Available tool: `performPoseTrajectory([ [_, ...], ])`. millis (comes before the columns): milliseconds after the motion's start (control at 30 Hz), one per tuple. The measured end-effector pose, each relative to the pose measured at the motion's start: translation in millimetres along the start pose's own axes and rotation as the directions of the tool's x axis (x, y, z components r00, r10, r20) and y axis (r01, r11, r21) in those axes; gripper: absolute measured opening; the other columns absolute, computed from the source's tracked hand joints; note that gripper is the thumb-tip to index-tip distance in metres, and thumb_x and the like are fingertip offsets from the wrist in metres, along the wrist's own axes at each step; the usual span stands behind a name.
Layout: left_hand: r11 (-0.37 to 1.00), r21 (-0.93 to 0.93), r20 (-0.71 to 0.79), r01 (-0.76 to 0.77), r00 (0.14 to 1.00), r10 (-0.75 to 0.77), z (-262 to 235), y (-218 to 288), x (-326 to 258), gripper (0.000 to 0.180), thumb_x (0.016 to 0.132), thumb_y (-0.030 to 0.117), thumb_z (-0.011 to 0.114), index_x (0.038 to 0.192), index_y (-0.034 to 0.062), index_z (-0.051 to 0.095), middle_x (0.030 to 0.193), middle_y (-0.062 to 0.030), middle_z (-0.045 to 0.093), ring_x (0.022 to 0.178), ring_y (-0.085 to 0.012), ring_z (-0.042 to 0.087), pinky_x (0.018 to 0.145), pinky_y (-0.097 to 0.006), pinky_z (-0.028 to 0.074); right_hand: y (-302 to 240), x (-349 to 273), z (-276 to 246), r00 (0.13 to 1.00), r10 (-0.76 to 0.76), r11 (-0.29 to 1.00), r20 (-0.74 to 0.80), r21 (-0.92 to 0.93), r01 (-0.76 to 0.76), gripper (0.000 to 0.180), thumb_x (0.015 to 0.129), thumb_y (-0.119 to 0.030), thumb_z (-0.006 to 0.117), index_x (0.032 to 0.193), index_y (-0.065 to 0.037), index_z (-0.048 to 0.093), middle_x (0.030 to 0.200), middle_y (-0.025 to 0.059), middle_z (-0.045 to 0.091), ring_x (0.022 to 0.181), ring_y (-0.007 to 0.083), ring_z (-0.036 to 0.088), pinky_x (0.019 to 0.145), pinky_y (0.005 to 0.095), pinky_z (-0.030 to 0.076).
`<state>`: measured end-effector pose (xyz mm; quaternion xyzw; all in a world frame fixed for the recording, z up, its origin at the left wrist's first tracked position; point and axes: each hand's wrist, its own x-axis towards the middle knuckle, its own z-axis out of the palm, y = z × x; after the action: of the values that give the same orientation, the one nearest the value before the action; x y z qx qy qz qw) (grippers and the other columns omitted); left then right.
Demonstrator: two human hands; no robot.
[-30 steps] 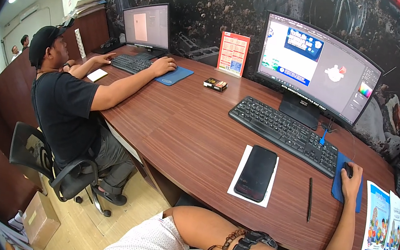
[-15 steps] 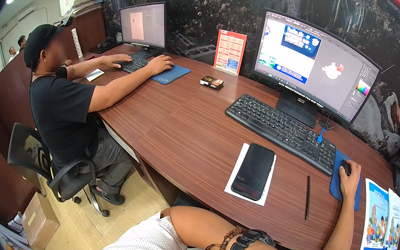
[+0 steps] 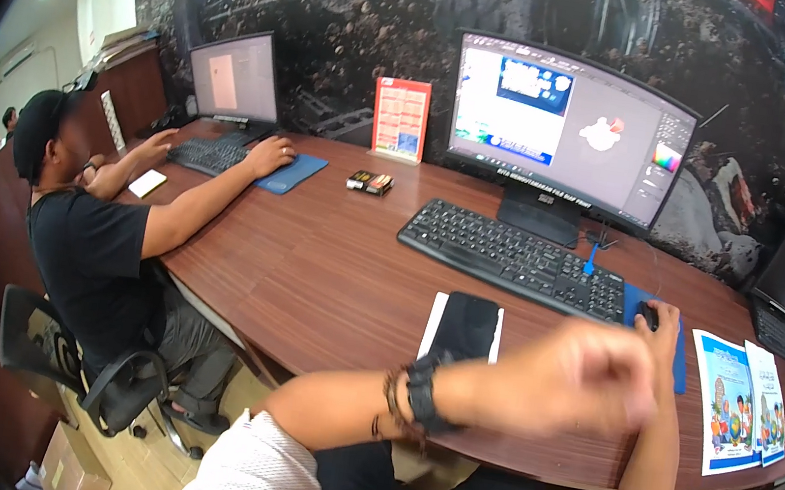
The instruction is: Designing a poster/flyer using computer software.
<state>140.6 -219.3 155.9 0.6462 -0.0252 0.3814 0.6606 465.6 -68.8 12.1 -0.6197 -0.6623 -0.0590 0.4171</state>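
Observation:
My right hand (image 3: 665, 330) rests on a black computer mouse (image 3: 647, 315), which sits on a blue mouse pad (image 3: 680, 374). My left hand (image 3: 573, 378) is raised over the front of the desk and crosses toward my right forearm. Its fingers look curled but are smeared by motion. A black watch (image 3: 428, 395) and beaded bracelets (image 3: 391, 407) circle the left wrist. Behind that hand, a black phone (image 3: 467, 324) lies on white paper (image 3: 434, 322), both partly covered. A black keyboard (image 3: 509, 260) stands before a curved monitor (image 3: 566, 129) showing editing software.
Colourful printed booklets (image 3: 726, 408) lie at the desk's right. A small dark box (image 3: 370, 183) and a red-and-white stand-up card (image 3: 400, 122) are further back. On the left, a seated person (image 3: 86, 239) works at another monitor (image 3: 234, 76) and keyboard (image 3: 211, 155).
My left hand has risen from the lower edge to over the desk, covering part of the phone and the thin black pen. My right hand stays on the mouse. The view has shifted.

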Motion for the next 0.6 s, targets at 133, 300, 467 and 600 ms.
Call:
performPoseTrajectory([
  [133,0.861,0.484,-0.397,0.157,0.916,0.056,-104,-11,16,0.019,0.098,0.023,0.065,0.098,0.0040,0.068,0.084,0.0031,0.064,0.074,-0.0045,0.056,0.067,-0.021,0.047,1,-6,-7,0.999,0.032,0.999,-0.038,-0.018,-0.033,0.033,0.078,-0.013,0.069,0.109,-0.003,0.063,0.113,0.0172,0.054,0.108,0.0374,0.056,0.095,0.0434,0.046],
  [300,0.236,0.875,-0.466,0.423,0.600,0.650,-235,-37,-34,0.026,0.091,0.026,0.070,0.106,0.0051,0.069,0.090,-0.0090,0.063,0.082,-0.0210,0.062,0.075,-0.034,0.050,-4,-9,0,0.999,-0.017,1.000,-0.035,-0.009,0.016,0.031,0.078,-0.013,0.069,0.108,-0.003,0.064,0.109,0.0158,0.056,0.107,0.0359,0.057,0.093,0.0426,0.047],
  [467,-0.029,0.551,-0.743,0.834,0.506,0.438,-284,-57,-79,0.086,0.084,0.058,0.069,0.147,0.0068,0.040,0.134,-0.0291,0.044,0.126,-0.0467,0.039,0.105,-0.055,0.032,-4,-4,-5,0.999,-0.046,0.999,-0.024,-0.003,0.046,0.032,0.078,-0.013,0.069,0.107,-0.003,0.063,0.108,0.0160,0.056,0.105,0.0360,0.057,0.093,0.0413,0.046],
  [600,0.078,0.516,-0.836,0.853,0.482,0.262,-292,-57,-76,0.101,0.081,0.064,0.068,0.152,0.0022,0.030,0.137,-0.0324,0.040,0.130,-0.0487,0.037,0.110,-0.054,0.029,-7,1,-5,1.000,-0.015,1.000,0.003,-0.026,0.015,0.033,0.077,-0.011,0.068,0.108,-0.003,0.063,0.108,0.0158,0.056,0.105,0.0361,0.056,0.093,0.0416,0.045],
])
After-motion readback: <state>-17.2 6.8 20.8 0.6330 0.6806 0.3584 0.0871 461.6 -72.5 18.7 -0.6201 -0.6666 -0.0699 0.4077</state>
